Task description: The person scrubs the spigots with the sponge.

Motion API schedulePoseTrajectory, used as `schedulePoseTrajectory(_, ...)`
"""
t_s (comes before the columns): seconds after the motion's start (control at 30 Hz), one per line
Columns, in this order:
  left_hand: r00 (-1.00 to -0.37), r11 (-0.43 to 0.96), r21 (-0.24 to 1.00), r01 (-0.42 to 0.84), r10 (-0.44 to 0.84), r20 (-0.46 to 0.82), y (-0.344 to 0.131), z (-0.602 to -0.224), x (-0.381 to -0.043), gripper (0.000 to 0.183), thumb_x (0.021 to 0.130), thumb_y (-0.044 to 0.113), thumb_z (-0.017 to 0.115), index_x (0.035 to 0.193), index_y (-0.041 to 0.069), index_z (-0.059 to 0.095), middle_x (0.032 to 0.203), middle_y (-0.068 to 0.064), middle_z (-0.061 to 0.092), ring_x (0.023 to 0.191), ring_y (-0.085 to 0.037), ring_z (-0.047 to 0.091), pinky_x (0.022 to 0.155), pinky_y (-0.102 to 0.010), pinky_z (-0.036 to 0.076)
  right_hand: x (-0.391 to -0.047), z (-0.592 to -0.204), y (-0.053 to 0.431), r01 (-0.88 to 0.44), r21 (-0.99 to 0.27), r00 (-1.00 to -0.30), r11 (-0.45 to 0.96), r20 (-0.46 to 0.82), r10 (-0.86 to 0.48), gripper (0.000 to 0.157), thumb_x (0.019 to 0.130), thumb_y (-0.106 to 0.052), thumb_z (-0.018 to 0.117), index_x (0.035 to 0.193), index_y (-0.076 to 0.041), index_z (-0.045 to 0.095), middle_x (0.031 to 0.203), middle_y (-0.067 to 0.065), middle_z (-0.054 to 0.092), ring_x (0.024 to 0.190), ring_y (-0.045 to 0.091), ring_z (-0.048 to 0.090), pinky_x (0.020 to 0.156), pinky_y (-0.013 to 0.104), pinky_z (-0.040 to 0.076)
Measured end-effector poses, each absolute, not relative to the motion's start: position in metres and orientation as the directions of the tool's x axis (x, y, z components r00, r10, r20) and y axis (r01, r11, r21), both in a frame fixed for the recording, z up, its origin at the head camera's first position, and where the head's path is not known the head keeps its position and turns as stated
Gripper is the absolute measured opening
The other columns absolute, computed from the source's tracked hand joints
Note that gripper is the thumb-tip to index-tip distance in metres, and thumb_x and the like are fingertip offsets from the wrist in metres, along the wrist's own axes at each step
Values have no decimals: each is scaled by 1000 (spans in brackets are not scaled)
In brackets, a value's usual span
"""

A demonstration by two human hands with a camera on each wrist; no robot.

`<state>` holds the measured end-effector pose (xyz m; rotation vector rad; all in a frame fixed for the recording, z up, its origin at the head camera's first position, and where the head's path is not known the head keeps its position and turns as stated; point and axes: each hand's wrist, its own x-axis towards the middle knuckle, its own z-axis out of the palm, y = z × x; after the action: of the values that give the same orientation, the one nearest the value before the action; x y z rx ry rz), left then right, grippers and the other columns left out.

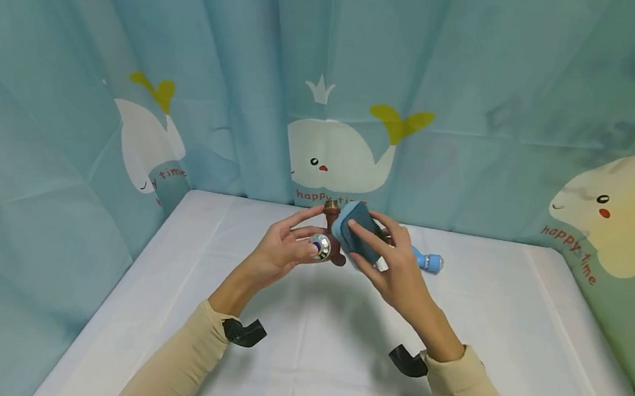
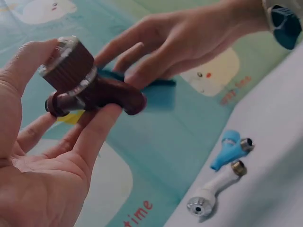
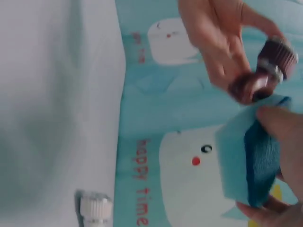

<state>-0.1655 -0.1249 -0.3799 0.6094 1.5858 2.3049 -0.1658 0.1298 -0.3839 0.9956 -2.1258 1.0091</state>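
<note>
My left hand (image 1: 273, 255) holds a dark red water tap (image 1: 336, 249) up over the table, thumb on its ribbed knob (image 2: 71, 66) and fingers under the body. The knob has a silvery rim, and a brass threaded end shows at the top in the head view. In my right hand (image 1: 403, 271) is a blue two-tone sponge (image 1: 365, 230), pinched between thumb and fingers. The sponge (image 3: 236, 156) is right at the tap's body and overlaps it in the right wrist view. Part of the tap lies hidden behind the sponge in the head view.
On the white table (image 1: 300, 364), a light blue tap (image 1: 429, 261) lies to the right, behind my right hand. A white tap (image 2: 208, 196) with a brass end lies beside it. A blue curtain (image 1: 236, 86) printed with whales hangs around the table's back and sides.
</note>
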Motion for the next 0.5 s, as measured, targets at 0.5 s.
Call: schedulePoseTrajectory(0.5, -912, -212, 977, 13, 399, 98, -130, -377, -160, 75, 89, 5, 79, 155, 12, 45, 123, -15, 67, 103, -20, 70, 92, -41, 59, -169, -381, 130, -820, -146, -476, 553, 711, -518, 67, 80, -10, 90, 140, -26, 66, 151, 21, 46, 108, 41, 50, 80, 51, 58)
